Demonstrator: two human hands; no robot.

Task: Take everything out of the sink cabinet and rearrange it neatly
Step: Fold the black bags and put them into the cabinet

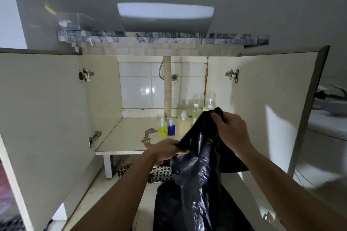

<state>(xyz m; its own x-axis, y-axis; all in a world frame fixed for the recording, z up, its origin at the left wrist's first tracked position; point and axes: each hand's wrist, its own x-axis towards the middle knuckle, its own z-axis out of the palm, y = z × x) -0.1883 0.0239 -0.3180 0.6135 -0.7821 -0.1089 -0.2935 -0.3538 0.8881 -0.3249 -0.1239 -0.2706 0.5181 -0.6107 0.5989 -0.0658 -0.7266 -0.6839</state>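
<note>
A black plastic bag (pixel 202 157) hangs in front of the open sink cabinet (pixel 129 137). My left hand (pixel 165 151) grips its lower left edge and my right hand (pixel 231 129) pinches its top corner, higher up. Behind the bag, at the right back of the cabinet floor, stands a row of bottles: a small yellow pump bottle (pixel 162 128), a small blue bottle (pixel 171 128), a cream bottle (pixel 184 124), a clear greenish bottle (pixel 196 111) and a white pump bottle (pixel 209 105), the last two partly hidden by the bag.
Both cabinet doors (pixel 41 110) stand wide open to either side. A ribbed drain hose (pixel 167 88) runs down the tiled back wall beside a valve (pixel 174 78). A woven mat (pixel 161 172) lies on the floor below the cabinet. The white basin (pixel 165 11) sits on the marble counter above.
</note>
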